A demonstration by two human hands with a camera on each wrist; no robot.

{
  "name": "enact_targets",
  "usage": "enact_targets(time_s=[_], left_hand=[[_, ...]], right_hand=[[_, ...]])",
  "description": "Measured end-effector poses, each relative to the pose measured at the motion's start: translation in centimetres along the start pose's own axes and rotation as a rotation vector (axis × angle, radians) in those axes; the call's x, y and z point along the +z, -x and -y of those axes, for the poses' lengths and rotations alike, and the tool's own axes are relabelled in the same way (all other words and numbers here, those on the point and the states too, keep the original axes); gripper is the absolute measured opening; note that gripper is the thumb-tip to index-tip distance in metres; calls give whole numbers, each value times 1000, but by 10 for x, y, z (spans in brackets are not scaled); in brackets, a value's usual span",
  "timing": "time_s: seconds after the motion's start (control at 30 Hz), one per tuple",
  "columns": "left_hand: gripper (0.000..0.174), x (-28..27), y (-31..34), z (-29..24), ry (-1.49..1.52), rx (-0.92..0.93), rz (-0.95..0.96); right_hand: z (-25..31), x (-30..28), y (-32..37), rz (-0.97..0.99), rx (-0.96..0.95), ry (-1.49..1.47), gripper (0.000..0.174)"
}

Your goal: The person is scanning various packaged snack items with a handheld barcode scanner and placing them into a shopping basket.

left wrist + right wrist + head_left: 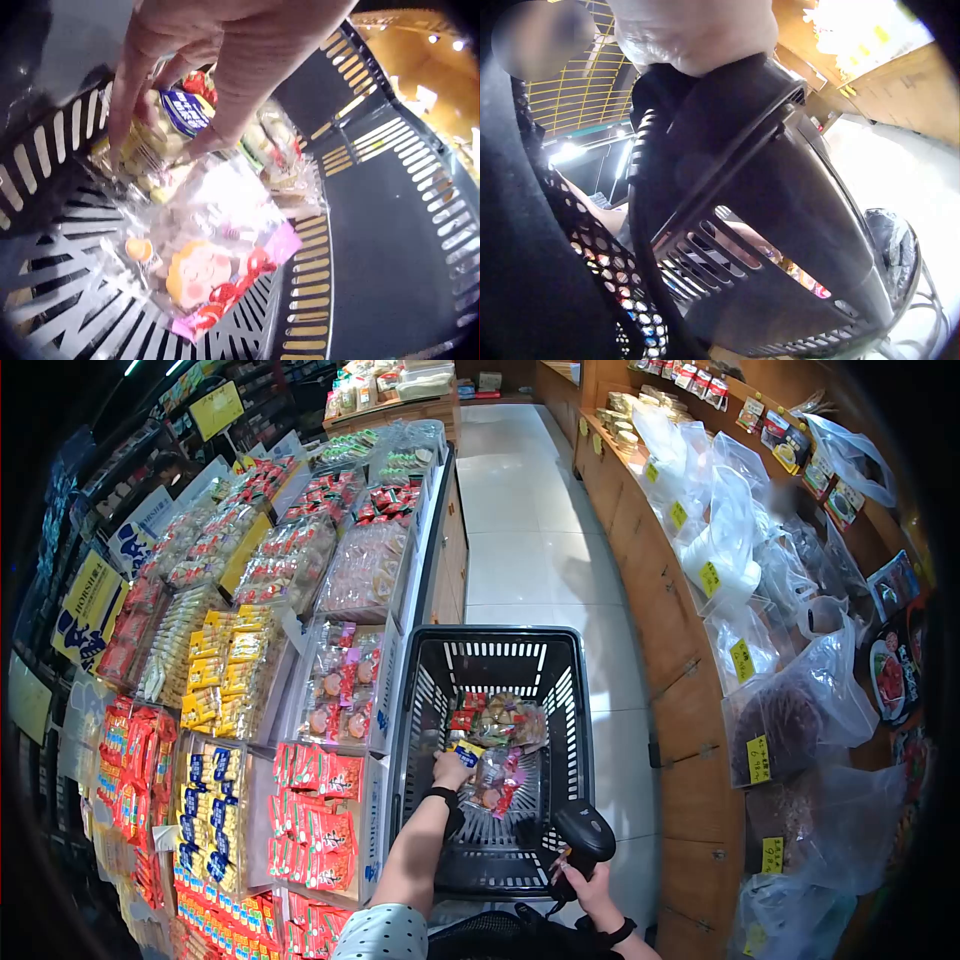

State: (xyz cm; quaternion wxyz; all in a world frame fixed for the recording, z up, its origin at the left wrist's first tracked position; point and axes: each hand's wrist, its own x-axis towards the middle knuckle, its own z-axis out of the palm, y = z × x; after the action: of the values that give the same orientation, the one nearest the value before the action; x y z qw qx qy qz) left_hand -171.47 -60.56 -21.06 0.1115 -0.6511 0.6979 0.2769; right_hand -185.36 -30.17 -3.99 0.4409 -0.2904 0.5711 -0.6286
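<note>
My left hand reaches down inside a black shopping basket. Its fingers and thumb pinch a clear snack packet with a blue label. Just beside that packet, a clear bag with a pink edge and a cartoon face lies on the slatted basket floor. More clear bags with red labels rest toward the far end of the basket. At the near right corner my right hand grips the black handle; in the right wrist view its fingers are mostly hidden.
On the left, a display stand holds rows of packaged snacks, including red packets, yellow packets and blue-labelled packets. A wooden counter with plastic-covered bins runs along the right. A tiled aisle stretches ahead between them.
</note>
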Motion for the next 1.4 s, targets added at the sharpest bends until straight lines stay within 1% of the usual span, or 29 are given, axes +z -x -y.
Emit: enact_targets(time_s=[0.03,0.07,0.1,0.13,0.17,0.23,0.27,0.3,0.37,0.43,0.5,0.57,0.6,0.67,0.7,0.77,0.8,0.83,0.9,0.97,1.0,1.03,1.1,1.17,1.23,1.3,1.37,1.4], left_hand=[[62,-16,13,-1,31,29,-27],[56,-35,27,1,217,100,52],[39,-50,37,0,488,135,158],[34,-63,46,-2,709,147,266],[28,-76,56,-5,929,160,375],[25,-114,101,-22,1303,295,388],[37,-121,109,-20,1324,358,445],[42,-140,139,-24,1404,391,430],[50,-147,180,-24,1306,653,229],[55,-151,226,-28,1273,802,102],[58,-133,239,-26,1137,871,-12],[58,-119,239,-21,978,918,-56],[58,-118,239,-19,987,920,-56],[58,-121,237,-20,937,969,9],[58,-116,238,-20,945,972,2],[59,-108,242,-23,977,1047,44],[61,-114,250,-25,918,1109,-5],[61,-113,256,-24,855,1081,-15],[59,-113,267,-17,859,1085,-65],[59,-122,277,-3,841,1061,-100],[60,-128,282,7,854,1038,-160],[60,-141,290,18,861,1010,-191],[58,-172,309,50,768,780,-350],[54,-197,325,88,930,595,-585],[48,-212,335,130,889,149,-818],[49,-225,343,177,918,-101,-1027],[57,-218,336,225,372,-490,-1345],[65,-219,333,245,289,-604,-1328]], right_hand=[[1,-1,2,4,-2,-1,19],[2,-1,4,18,2,9,20],[2,-3,4,36,0,22,21],[2,-3,5,55,41,-14,21],[2,-3,7,61,35,-12,21],[4,-1,8,65,57,-1,20],[4,-1,8,79,53,20,21],[6,1,9,86,45,25,21],[8,4,13,83,47,-7,22],[10,7,14,85,38,10,23],[5,8,15,67,-10,22,23],[11,10,17,84,8,41,24],[11,11,18,111,13,29,24],[6,8,15,165,25,43,24],[3,6,17,170,21,52,24],[0,7,19,130,38,118,24],[5,16,22,78,18,84,24],[6,17,28,-6,-7,186,24],[-2,20,32,-77,-21,172,27],[-12,19,35,-127,-33,130,26],[-8,24,38,-133,-58,152,25],[-2,28,40,-106,-45,165,26],[0,32,44,-101,-85,180,27],[0,32,45,-59,-69,184,28],[1,35,47,-66,-66,191,24],[-1,35,49,-61,-66,192,25],[1,37,50,-71,-58,188,25],[1,38,53,-78,-54,189,25]])
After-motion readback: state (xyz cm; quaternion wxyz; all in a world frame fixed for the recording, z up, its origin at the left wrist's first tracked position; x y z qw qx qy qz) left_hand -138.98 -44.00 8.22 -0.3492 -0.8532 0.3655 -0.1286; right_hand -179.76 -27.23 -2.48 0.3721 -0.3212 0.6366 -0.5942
